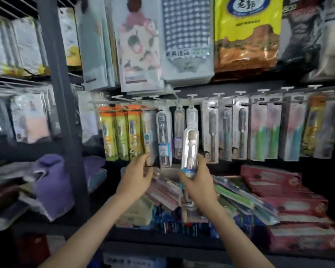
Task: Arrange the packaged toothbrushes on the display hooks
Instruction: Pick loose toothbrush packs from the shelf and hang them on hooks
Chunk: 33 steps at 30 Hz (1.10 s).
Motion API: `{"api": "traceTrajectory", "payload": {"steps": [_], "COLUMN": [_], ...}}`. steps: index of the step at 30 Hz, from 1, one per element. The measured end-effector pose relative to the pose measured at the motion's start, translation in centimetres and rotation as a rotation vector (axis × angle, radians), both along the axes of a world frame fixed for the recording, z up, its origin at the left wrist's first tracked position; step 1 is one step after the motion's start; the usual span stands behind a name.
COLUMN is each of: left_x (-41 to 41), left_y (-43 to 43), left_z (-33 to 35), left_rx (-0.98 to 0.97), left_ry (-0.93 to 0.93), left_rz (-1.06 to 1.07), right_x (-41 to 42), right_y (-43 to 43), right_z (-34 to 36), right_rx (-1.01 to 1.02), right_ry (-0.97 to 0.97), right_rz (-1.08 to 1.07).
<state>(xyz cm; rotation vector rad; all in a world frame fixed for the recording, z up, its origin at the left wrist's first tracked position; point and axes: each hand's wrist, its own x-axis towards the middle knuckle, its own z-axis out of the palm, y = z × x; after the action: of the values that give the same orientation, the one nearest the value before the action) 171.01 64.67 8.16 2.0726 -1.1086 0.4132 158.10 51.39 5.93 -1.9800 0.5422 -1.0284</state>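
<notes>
**Hanging the clear pack on the hook above**

Holding with the right grip (196,177), fingers curled around the lower end of the clear toothbrush pack (190,149), top end upward. Keep this low hold, but not loose: probably a light and slippery thing, being smooth plastic, so easy to turn in the fingers. Look for the hang hole at the upper end; too blurred here to find. Just above the right grip, aim at the hook (191,105) carrying two similar clear packs (191,118), by judgement the most fitting place. Raise the pack straight up, tilt the top a little away, and slide the hole over the hook tip. Avoid pushing the hung packs off.

To the left of it, at almost equal height, pinching with the left grip (137,172) the lower end of a hanging pack (149,144); hard to say for sure which pack, because of blur. Use this hold to keep the neighbours quiet and apart, making a gap. Release only after hanging.

Below both grips, take the next one from the loose packs (230,194) lying on the shelf (162,245), with the red boxes (288,190) further right.
</notes>
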Motion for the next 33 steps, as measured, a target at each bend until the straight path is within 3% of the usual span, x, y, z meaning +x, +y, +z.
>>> {"api": "traceTrajectory", "payload": {"steps": [10, 18, 23, 30, 33], "left_x": [5.7, 8.3, 9.1, 10.2, 10.6], "left_y": [-2.1, -3.2, -3.6, -3.7, -3.7], "left_z": [3.1, 3.3, 3.1, 3.6, 3.7], "left_rx": [-0.008, 0.097, 0.08, 0.062, 0.068], "left_ry": [-0.336, -0.343, -0.339, -0.385, -0.393], "left_rz": [0.08, 0.043, 0.018, -0.001, 0.006], "right_x": [4.0, 4.5, 6.1, 6.9, 6.3], "right_y": [-1.1, 1.0, 1.0, -1.8, -2.7], "right_z": [4.0, 3.6, 4.4, 4.1, 3.7], "right_rx": [-0.167, -0.41, -0.35, -0.063, -0.036], "right_ry": [0.116, 0.237, 0.255, 0.155, 0.166], "right_rz": [-0.167, -0.189, -0.211, -0.269, -0.299]}}
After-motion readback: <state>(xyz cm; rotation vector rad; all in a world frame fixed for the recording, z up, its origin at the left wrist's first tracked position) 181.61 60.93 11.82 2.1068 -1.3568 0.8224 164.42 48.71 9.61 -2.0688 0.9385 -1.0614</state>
